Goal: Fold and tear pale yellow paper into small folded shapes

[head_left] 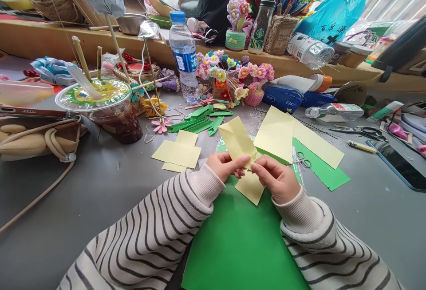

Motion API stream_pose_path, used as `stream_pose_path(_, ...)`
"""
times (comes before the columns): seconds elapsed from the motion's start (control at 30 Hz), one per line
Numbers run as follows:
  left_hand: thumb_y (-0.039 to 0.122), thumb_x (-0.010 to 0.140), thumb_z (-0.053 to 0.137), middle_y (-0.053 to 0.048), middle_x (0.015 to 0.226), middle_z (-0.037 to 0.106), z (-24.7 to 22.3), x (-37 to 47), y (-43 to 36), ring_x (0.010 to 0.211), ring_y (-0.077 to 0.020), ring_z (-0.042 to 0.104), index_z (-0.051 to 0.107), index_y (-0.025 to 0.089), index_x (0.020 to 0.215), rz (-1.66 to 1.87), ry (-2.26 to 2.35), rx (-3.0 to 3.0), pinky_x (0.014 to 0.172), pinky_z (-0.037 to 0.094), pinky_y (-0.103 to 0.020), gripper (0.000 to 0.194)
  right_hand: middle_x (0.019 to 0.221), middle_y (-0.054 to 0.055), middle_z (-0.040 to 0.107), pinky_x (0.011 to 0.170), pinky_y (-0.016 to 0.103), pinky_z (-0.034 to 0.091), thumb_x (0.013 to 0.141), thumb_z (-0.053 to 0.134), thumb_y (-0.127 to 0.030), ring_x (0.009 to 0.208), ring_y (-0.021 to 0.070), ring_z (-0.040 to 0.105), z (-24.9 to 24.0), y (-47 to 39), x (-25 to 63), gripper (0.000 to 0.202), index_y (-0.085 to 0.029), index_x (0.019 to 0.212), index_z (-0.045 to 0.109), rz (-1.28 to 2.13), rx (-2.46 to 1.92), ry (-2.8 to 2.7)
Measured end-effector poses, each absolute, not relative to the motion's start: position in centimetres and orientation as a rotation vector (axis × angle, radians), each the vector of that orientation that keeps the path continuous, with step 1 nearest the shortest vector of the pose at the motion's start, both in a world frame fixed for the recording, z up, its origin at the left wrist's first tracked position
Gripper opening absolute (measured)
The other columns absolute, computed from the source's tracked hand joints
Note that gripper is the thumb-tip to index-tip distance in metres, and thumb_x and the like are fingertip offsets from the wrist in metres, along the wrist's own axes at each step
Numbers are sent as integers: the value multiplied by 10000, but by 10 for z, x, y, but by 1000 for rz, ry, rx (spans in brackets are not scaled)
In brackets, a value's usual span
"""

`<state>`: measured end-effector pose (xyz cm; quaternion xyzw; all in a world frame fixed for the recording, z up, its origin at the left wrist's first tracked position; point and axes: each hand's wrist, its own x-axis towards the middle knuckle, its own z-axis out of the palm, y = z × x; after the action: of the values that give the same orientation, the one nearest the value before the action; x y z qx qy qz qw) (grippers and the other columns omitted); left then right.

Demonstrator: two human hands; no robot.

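Observation:
My left hand (228,165) pinches a creased piece of pale yellow paper (236,138) by its lower part. My right hand (278,176) closes its fingertips on the bottom corner of the same paper, close to my left thumb. Another yellow piece (252,188) lies below the hands on a large green sheet (244,241). Larger yellow sheets (275,134) rest just beyond my right hand, beside small scissors (301,160). To the left, several cut yellow rectangles (178,153) lie on the grey table (109,205).
Folded green paper strips (196,121) lie behind the yellow rectangles. A lidded drink cup (113,117) stands at left, a water bottle (185,63) at the back. On the right are pliers (361,131) and a phone (397,161). Pipe-cleaner flowers (229,74) line the shelf's foot.

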<state>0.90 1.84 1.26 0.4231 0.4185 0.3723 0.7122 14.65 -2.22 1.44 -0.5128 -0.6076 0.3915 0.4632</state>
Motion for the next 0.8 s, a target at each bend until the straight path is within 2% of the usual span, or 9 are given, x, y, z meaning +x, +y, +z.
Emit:
stream_pose_path(0.13, 284, 544, 682, 17, 484, 579, 13, 9, 17, 401, -49, 498, 615, 93, 629, 849, 945, 937, 436, 415, -172, 219, 554, -16, 395, 474, 255, 317, 779, 409, -289, 487, 100, 374, 14, -22, 145, 209, -179, 603, 435, 835, -1259, -1647)
stream_pose_path(0.27, 284, 543, 682, 23, 471, 566, 14, 9, 16, 403, -47, 487, 616, 93, 629, 849, 951, 935, 449, 418, -180, 220, 548, -4, 414, 529, 271, 355, 814, 315, -305, 521, 118, 414, 13, -23, 145, 253, -185, 614, 413, 861, -1216, -1739)
stream_pose_path(0.5, 293, 562, 671, 44, 425, 525, 17, 8, 15, 412, -40, 476, 611, 104, 604, 827, 923, 1002, 456, 406, -162, 202, 526, -29, 368, 435, 237, 303, 757, 438, -311, 462, 92, 355, 15, -24, 143, 235, -186, 561, 405, 898, -1301, -1662)
stream_pose_path(0.67, 280, 566, 670, 36, 455, 544, 15, 8, 15, 422, -43, 475, 618, 110, 621, 820, 897, 1005, 465, 407, -170, 186, 535, -18, 413, 474, 239, 335, 750, 466, -270, 501, 98, 402, 17, -24, 143, 228, -181, 548, 407, 921, -1239, -1651)
stream_pose_path(0.8, 278, 575, 662, 28, 460, 547, 16, 7, 16, 432, -50, 481, 621, 106, 615, 811, 903, 1020, 470, 408, -176, 181, 530, -4, 455, 444, 231, 354, 748, 473, -292, 468, 93, 426, 18, -24, 148, 227, -160, 563, 475, 959, -1242, -1664)
